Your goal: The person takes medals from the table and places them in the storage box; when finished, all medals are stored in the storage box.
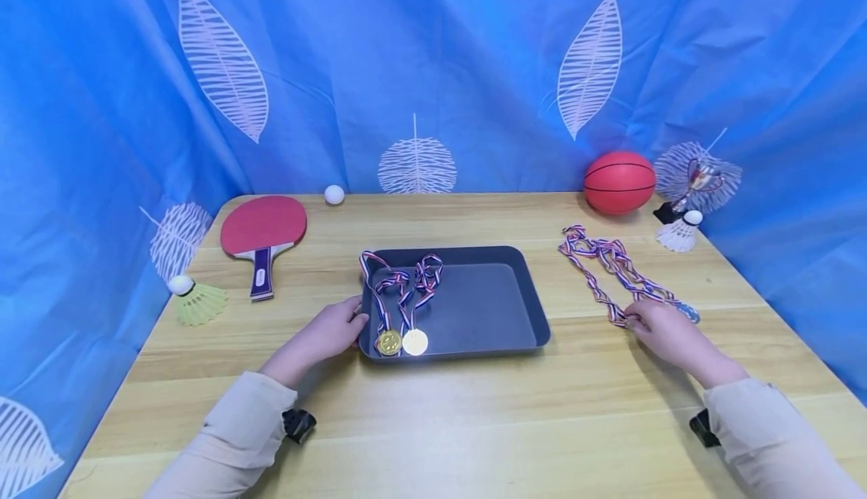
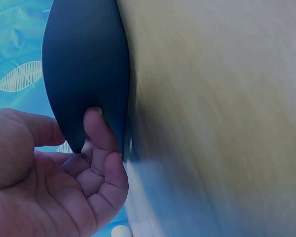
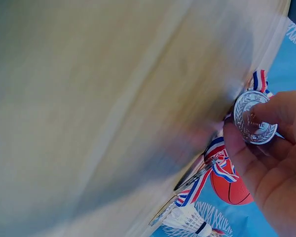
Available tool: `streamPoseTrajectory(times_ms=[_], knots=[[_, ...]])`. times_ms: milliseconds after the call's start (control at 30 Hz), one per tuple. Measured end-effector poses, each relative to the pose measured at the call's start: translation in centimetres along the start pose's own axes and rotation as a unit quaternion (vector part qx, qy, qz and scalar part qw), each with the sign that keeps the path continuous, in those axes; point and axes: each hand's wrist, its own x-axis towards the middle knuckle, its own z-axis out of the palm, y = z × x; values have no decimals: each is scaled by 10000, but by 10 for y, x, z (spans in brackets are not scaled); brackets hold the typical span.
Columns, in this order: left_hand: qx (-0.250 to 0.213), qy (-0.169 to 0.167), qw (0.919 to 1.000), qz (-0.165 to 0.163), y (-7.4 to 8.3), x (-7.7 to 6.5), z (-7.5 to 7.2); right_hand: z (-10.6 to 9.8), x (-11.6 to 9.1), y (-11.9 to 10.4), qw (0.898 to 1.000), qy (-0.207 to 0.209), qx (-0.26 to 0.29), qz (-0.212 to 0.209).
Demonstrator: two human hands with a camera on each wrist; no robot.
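Observation:
A dark grey tray (image 1: 488, 303) sits mid-table with two gold medals (image 1: 402, 342) in its near left corner, their striped ribbons (image 1: 406, 281) draped over the rim. My left hand (image 1: 332, 330) rests against the tray's left wall. In the left wrist view a fingertip (image 2: 94, 123) touches the tray (image 2: 84, 64) while the thumb stays apart. My right hand (image 1: 660, 330) lies on the table to the right. It pinches a silver medal (image 3: 254, 121) whose long ribbon (image 1: 609, 266) trails away across the wood.
A red paddle (image 1: 264, 228) and a white ball (image 1: 334, 194) lie at the back left, with a yellow shuttlecock (image 1: 196, 299) by the left edge. At the back right are a small basketball (image 1: 619, 181), a white shuttlecock (image 1: 680, 232) and a trophy (image 1: 694, 183). Blue curtain surrounds the table.

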Motion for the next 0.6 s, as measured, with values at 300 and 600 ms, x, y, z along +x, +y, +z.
streamPoseTrajectory(times_ms=[300,600], knots=[[-31,-25,10000,-33,1,-1,0,-19,12,-6,9995,-97,270,-160],[-54,-25,10000,-18,0,-1,0,-98,55,-48,9967,663,461,-13]])
